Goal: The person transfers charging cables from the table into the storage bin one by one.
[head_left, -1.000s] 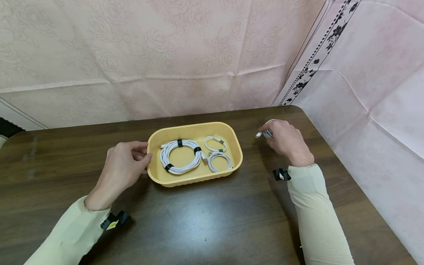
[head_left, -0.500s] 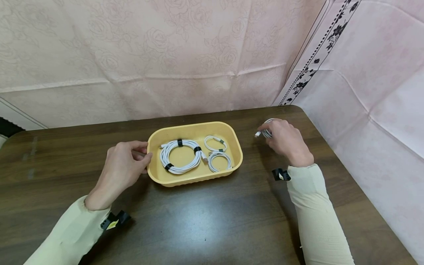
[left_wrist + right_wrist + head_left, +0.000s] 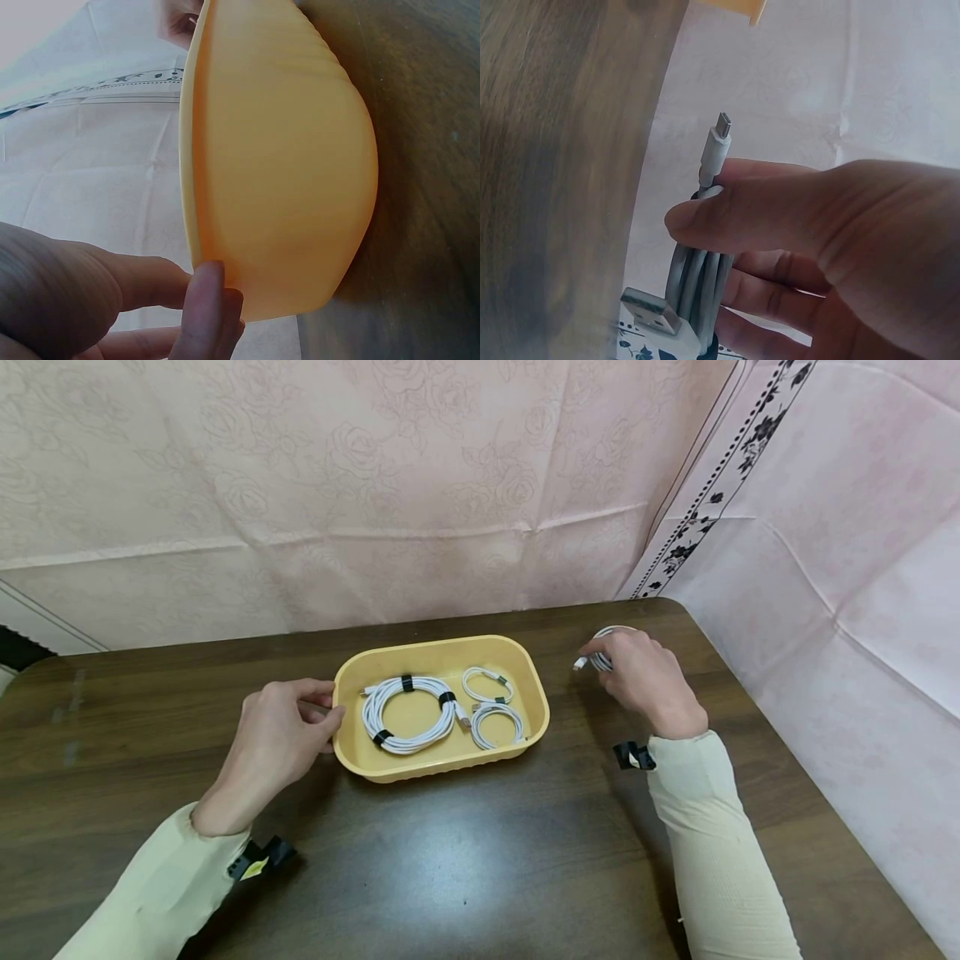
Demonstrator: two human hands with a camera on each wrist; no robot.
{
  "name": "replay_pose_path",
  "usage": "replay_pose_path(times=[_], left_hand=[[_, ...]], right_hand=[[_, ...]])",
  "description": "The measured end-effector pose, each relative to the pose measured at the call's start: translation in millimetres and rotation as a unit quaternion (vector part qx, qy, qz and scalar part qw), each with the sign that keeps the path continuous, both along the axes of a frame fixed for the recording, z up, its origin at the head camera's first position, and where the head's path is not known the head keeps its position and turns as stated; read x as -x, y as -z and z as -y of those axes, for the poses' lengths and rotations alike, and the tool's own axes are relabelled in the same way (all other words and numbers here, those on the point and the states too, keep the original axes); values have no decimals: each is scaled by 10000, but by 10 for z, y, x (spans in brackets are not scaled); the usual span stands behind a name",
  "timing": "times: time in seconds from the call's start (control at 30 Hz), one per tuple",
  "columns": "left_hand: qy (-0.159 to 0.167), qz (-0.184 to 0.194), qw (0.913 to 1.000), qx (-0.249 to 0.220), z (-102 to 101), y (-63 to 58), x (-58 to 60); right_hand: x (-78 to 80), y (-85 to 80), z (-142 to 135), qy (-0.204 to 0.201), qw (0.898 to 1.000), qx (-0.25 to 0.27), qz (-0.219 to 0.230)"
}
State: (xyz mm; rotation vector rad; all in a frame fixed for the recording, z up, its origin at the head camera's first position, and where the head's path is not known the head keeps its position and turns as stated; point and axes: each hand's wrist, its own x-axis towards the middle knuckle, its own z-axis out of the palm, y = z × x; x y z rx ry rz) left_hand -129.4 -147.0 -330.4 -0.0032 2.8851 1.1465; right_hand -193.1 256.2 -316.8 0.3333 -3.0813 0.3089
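Observation:
My left hand pinches the left end of a yellow plastic bin at its rim, thumb and fingers bent over the edge in the left wrist view. In the bin lie a large coiled white cable with black ties and, to its right, two smaller white coils, one behind and one in front. Over the table right of the bin, my right hand holds a coiled white USB cable between thumb and fingers. Its small plug points up past the thumb, and the wider USB plug sits lower.
The brown wooden table ends at the back against a pinkish patterned wall covering. A second covered wall stands along the right edge. Black wrist mounts sit on both sleeves.
My right hand has shifted slightly left with the coiled USB cable. My left hand and the bin have stayed put.

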Motion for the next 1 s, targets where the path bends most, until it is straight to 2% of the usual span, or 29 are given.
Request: replay_pose_path(times=[1.0], left_hand=[[-12, 26, 10000, -12, 4, 2, 8]], right_hand=[[-28, -44, 89, -85, 9999, -116, -57]])
